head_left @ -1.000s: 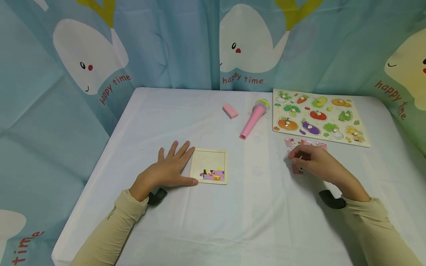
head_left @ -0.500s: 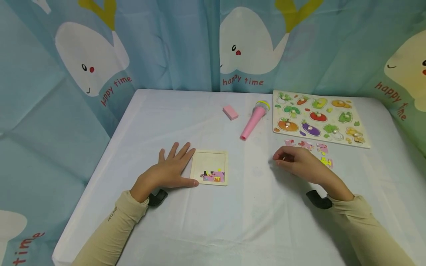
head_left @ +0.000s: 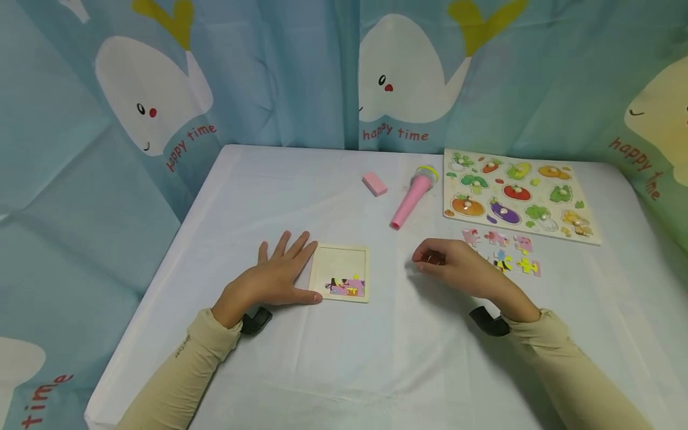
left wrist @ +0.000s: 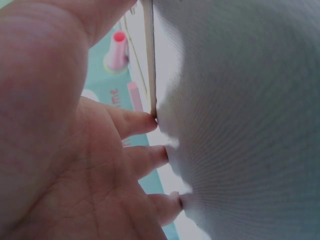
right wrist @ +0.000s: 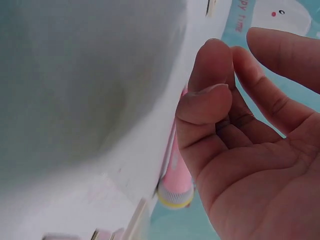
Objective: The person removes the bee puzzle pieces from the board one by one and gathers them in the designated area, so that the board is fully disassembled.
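Note:
My left hand [head_left: 279, 276] lies spread on the table, thumb and index finger against the left side of a small square wooden puzzle tray [head_left: 367, 257]. A joined strip of pink, yellow and black puzzle pieces [head_left: 346, 286] fills its lower part. In the left wrist view the tray's edge [left wrist: 150, 65] meets the index fingertip. To the right of the tray, my right hand [head_left: 457, 266] hovers with curled fingers, thumb and index fingertips close together [right wrist: 205, 100]. I cannot tell whether something small sits between them. Loose puzzle pieces [head_left: 497, 238] lie behind it, partly hidden.
A vegetable knob-puzzle board [head_left: 491, 182] sits at the back right. Beside it lies a pink toy microphone [head_left: 411, 200], with a pink block [head_left: 374, 184] to its left. A printed blue curtain [head_left: 301, 77] borders the white-covered table [head_left: 258, 197].
My right hand has moved left from over the loose puzzle pieces toward the tray, uncovering several of them. The left hand stays by the tray.

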A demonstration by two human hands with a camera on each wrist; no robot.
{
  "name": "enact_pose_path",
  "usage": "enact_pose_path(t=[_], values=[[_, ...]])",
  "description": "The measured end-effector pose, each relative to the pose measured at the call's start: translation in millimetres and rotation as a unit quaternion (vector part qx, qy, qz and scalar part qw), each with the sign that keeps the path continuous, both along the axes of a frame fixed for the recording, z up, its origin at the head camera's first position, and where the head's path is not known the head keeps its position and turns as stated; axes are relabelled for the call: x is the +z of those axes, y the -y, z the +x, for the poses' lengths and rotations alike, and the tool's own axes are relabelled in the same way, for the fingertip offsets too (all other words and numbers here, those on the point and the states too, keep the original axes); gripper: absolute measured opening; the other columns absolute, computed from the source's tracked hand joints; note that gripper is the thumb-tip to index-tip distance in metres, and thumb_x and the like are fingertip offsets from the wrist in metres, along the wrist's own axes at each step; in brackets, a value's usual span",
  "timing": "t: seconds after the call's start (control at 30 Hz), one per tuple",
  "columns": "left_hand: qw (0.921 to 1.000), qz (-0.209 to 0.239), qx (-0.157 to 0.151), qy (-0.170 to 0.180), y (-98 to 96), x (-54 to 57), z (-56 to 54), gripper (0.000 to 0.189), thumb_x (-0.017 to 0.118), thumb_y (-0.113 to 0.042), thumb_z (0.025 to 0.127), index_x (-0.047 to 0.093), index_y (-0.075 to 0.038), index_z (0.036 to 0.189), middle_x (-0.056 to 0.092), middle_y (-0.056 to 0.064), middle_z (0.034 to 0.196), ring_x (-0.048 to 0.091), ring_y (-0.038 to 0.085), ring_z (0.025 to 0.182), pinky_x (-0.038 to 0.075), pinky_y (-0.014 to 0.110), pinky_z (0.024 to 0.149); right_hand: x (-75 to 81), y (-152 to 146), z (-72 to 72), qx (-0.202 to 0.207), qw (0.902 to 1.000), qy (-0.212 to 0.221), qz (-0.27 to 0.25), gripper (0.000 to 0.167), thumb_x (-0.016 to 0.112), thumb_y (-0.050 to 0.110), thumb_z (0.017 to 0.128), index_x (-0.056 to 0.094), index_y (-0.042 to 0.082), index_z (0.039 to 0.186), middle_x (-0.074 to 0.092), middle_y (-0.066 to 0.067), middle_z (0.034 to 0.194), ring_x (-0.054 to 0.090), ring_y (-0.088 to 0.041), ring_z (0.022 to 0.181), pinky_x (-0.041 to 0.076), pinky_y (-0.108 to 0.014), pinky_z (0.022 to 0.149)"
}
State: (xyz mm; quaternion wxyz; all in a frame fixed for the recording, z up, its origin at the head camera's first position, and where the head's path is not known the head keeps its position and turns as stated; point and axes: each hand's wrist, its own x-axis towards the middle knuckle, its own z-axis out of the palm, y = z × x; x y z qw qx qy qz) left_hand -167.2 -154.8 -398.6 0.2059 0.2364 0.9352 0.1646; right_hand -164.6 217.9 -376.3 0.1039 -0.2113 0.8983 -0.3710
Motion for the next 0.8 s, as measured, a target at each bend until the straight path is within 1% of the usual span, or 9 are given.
enact_pose_path(t=[0.43, 0.8], values=[[1.0, -0.003, 0.001, -0.007, -1.0, -0.2, 0.9, 0.112, 0.079, -0.057, 0.093, 0.019, -0.005, 0.172, 0.005, 0.017, 0.179, -0.006, 0.048, 0.161, -0.003, 0.079, 0.117, -1.5, 29, -3.5, 0.042, 0.9989, -0.004, -0.019, 0.005, 0.074, 0.002, 0.099, 0.074, 0.004, 0.103, 0.066, 0.003, 0.09, 0.06, -0.019, 0.084, 0.051, -0.029, 0.074], [1.0, 0.0, -0.002, -0.001, 0.5, 0.7, 1.5, 0.112, 0.079, -0.057, 0.093, 0.018, -0.006, 0.172, 0.005, 0.017, 0.179, -0.008, 0.047, 0.161, -0.004, 0.079, 0.117, -2.5, 53, -8.5, 0.081, 0.9965, 0.0, -0.02, 0.004, 0.073, 0.003, 0.1, 0.073, 0.003, 0.104, 0.065, 0.003, 0.089, 0.059, -0.018, 0.083, 0.05, -0.03, 0.073]])
